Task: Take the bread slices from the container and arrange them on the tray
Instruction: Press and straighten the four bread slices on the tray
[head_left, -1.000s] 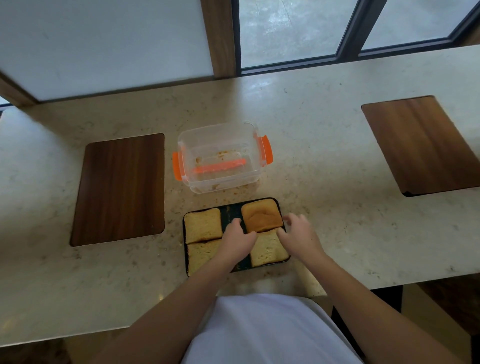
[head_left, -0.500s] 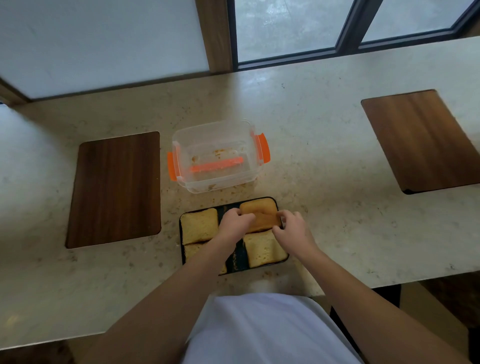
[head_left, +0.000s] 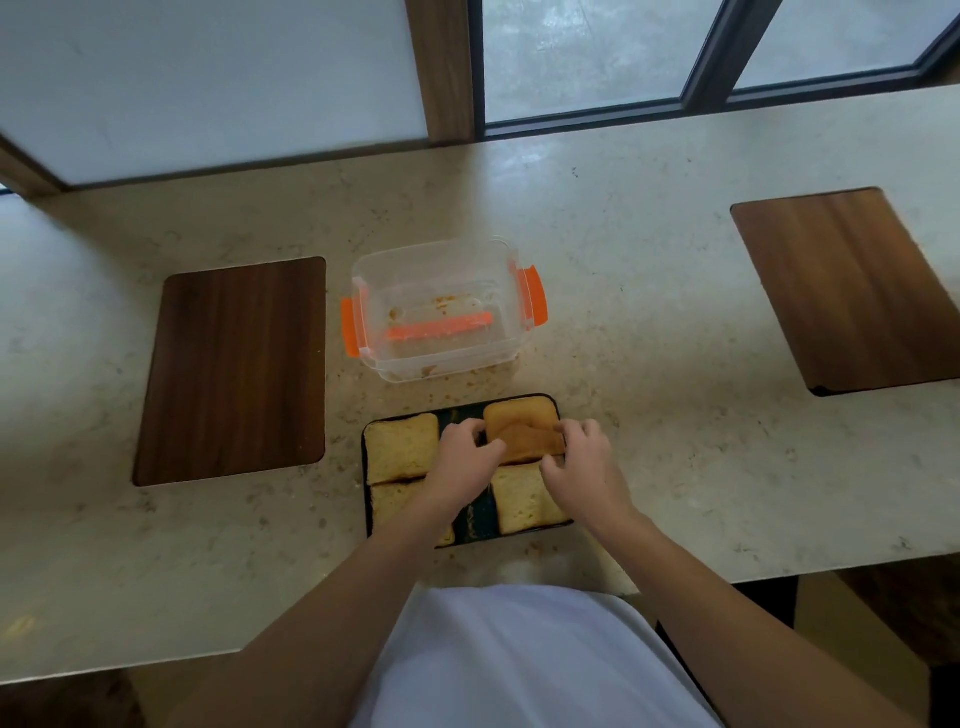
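left hand: grip pinching brown bread slice, left edge | right hand: fingers curled, holding its right edge | tray

bread slices: 4, one partly hidden | tray: 1 | container: 1 | wooden boards: 2

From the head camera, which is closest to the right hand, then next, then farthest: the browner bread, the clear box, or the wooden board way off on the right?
1. Browner bread: under the right hand's fingertips, on the tray.
2. Clear box: beyond the tray.
3. Right wooden board: far right.
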